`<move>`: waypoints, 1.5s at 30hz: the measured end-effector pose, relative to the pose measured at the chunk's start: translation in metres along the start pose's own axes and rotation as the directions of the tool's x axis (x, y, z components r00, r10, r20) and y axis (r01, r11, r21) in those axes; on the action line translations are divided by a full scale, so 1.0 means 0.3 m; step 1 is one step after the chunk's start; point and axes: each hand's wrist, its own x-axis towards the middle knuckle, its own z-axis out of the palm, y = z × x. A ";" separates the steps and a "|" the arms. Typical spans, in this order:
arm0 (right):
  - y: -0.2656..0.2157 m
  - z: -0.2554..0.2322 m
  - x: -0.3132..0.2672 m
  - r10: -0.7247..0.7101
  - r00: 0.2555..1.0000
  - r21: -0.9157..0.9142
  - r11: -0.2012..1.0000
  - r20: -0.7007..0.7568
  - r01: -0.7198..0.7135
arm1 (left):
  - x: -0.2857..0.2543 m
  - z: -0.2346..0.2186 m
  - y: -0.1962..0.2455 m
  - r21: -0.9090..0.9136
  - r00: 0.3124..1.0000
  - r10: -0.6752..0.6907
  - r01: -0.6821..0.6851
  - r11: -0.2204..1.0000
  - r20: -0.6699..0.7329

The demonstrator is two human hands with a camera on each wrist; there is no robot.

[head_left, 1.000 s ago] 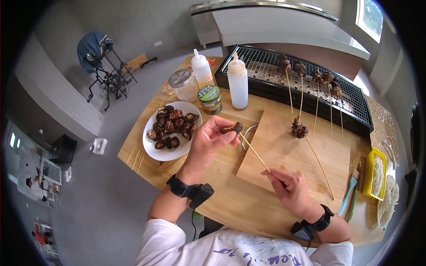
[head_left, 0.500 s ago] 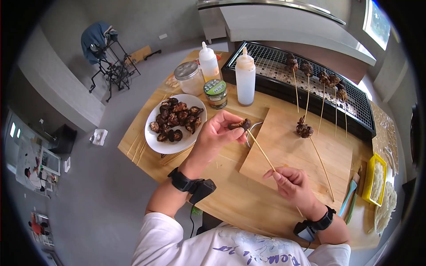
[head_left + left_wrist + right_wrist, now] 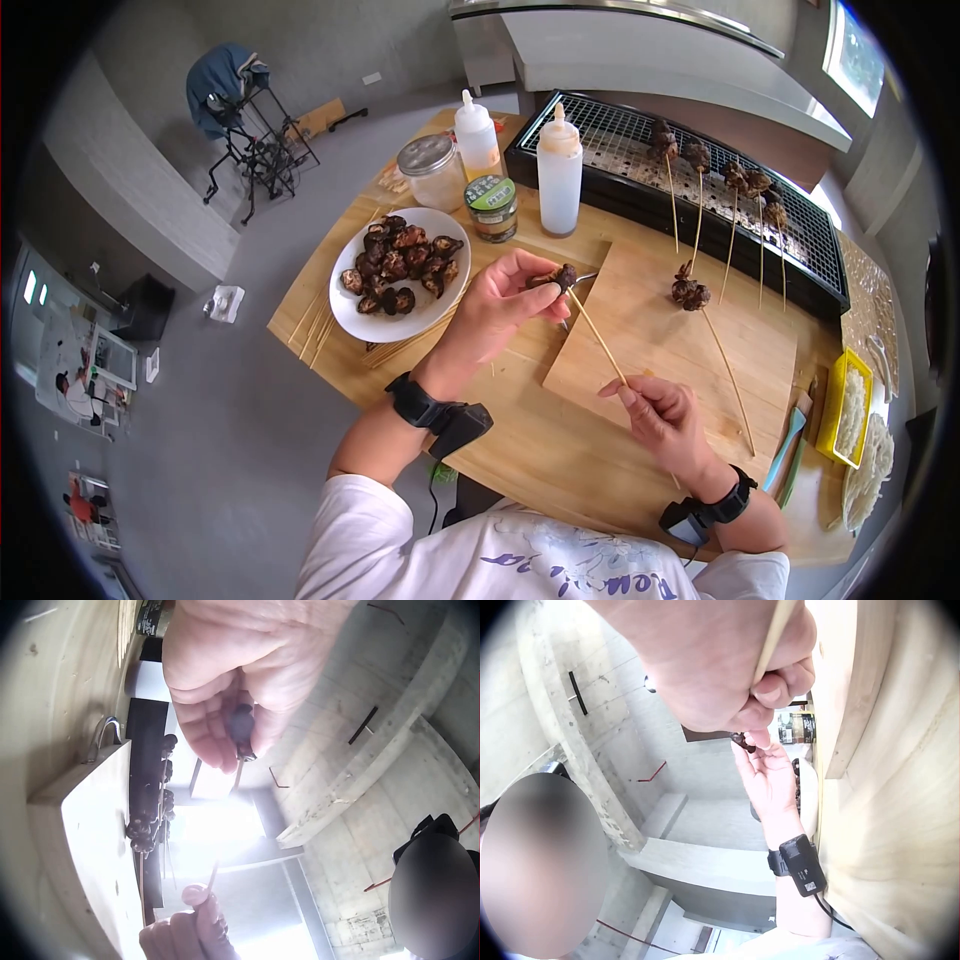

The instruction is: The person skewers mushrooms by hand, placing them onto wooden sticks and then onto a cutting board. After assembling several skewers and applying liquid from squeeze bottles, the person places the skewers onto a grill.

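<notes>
Between the thumb and fingers of my left hand (image 3: 500,308) is a dark brown mushroom (image 3: 566,278), seen above the cutting board's left edge. A thin wooden skewer (image 3: 601,343) slants down from it, its upper end at the mushroom. Lower on the skewer, my right hand (image 3: 664,418) pinches the stick with thumb and forefinger. In the left wrist view the mushroom (image 3: 241,727) is partly covered by the fingers. A white plate (image 3: 345,318) piled with mushrooms (image 3: 395,263) is left of the left hand. On the cutting board (image 3: 640,310) lies a skewer with mushrooms (image 3: 690,292) at its far end.
Behind the board is a black grill (image 3: 600,135) with several mushroom skewers. Squeeze bottles (image 3: 559,180) and jars (image 3: 492,210) stand near the plate. A yellow basket (image 3: 828,405) and a blue-handled brush (image 3: 790,440) lie at the right. Loose skewers (image 3: 318,335) are at the left edge.
The mushroom has turned in the left fingers, showing more of its dark side. My right hand's hold on the skewer has shifted, and the stick's tail now shows below it. The view has shifted slightly.
</notes>
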 end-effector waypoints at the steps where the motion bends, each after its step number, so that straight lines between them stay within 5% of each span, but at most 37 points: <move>1: -0.001 0.001 0.000 -0.007 1.000 -0.027 1.000 -0.011 0.007 | 0.002 -0.003 -0.004 -0.020 1.000 -0.008 0.009 1.000 0.009; 21: -0.010 -0.007 0.007 0.012 1.000 0.015 1.000 -0.010 -0.012 | 0.000 0.018 0.000 -0.066 1.000 -0.005 0.004 0.998 -0.003; 30: -0.014 -0.014 0.012 0.041 0.999 0.106 0.994 0.003 -0.041 | -0.001 0.037 0.012 0.091 0.997 0.053 -0.048 0.995 -0.056; 32: -0.009 -0.019 0.014 0.045 0.999 0.163 0.985 0.027 -0.049 | -0.005 0.047 0.018 0.320 0.978 0.199 -0.171 0.932 -0.057; 35: -0.004 -0.013 0.014 0.040 0.998 0.168 0.985 0.054 -0.048 | -0.007 0.030 0.010 0.479 0.976 0.211 -0.162 0.863 -0.049; 45: 0.013 -0.006 0.014 0.040 0.997 0.166 0.985 0.063 -0.050 | -0.009 0.045 0.012 0.570 0.942 0.320 -0.211 0.794 -0.097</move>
